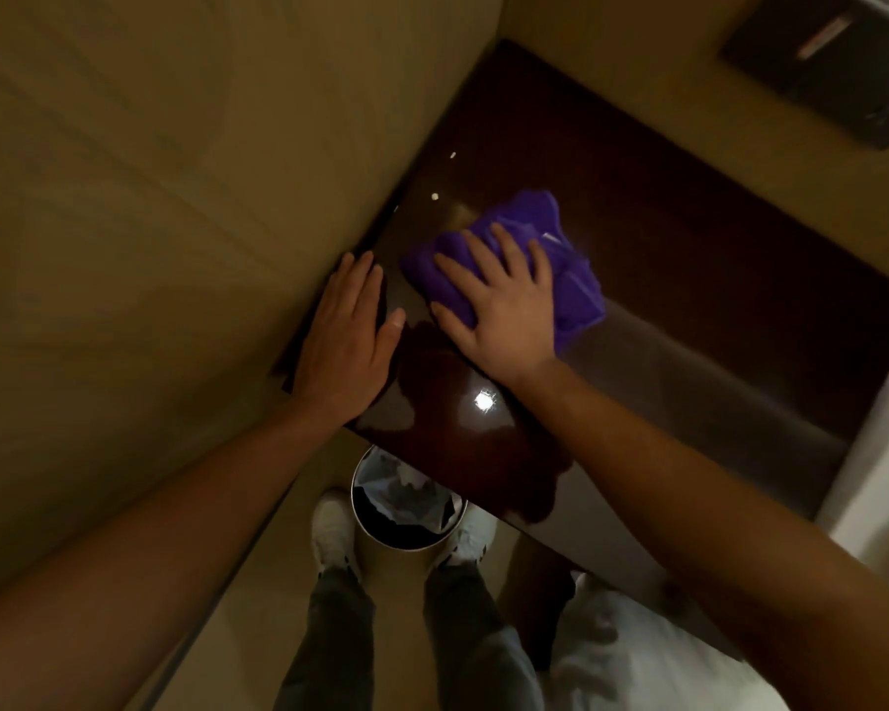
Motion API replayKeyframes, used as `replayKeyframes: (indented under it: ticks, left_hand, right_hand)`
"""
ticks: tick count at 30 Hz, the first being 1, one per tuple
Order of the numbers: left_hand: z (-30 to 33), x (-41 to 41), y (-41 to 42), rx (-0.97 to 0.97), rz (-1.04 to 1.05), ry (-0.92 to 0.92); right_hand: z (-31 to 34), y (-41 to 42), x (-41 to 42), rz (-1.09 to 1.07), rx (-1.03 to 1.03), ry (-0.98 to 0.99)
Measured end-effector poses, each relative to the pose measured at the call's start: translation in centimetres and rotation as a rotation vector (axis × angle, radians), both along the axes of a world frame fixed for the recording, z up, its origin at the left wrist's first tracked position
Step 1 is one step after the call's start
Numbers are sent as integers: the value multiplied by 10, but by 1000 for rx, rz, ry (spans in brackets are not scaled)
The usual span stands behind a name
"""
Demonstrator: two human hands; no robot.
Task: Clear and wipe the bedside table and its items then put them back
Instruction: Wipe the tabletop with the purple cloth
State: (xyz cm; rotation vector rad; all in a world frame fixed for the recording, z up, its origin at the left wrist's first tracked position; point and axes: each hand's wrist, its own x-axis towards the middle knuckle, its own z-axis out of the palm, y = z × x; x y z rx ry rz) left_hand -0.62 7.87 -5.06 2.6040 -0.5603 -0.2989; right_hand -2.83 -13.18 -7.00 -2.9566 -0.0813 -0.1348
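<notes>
1. While the right hand [504, 300] lies flat on a purple cloth [570, 269], its fingers are spread and straight, pressing the cloth onto the table [663, 279]
2. The cloth is bunched, showing past the fingertips and off to that hand's right side; the palm covers its near part
3. The left hand [347, 341] rests flat on the table's left edge, just beside the right hand, fingers straight and together, thumb out toward the cloth; the two hands are close but do not touch
4. Left of the left hand runs a tan wall [124, 223], meeting the table edge
5. The tabletop is dark, glossy wood; a bright light spot [483, 401] reflects on it just below the right wrist, between the two forearms
6. Below the hands, partly under the table's near corner, stands a round bin [406, 510] with a liner, and a white shoe [332, 526] stands on each side of it
7. Far beyond the right hand, up on the wall, a dark panel [832, 69] is mounted; its details are blurred
8. Under the right forearm lies white bedding [632, 654]
</notes>
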Motion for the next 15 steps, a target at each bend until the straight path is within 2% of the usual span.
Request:
replayKeyframes:
  ticks: [5, 8, 11, 15]
  left_hand:
    - [3, -5, 9, -58, 16, 62]
    - [-2, -9, 13, -59, -14, 87]
    - [-9, -11, 19, -58, -45, 89]
    - [-15, -13, 21, 12, -92, 56]
  right_hand:
    - [8, 21, -28, 38, 31, 5]
    - [21, 15, -22, -11, 172, 1]
    - [39, -4, -6, -188, 319, -71]
    - [62, -53, 24, -489, 375, -164]
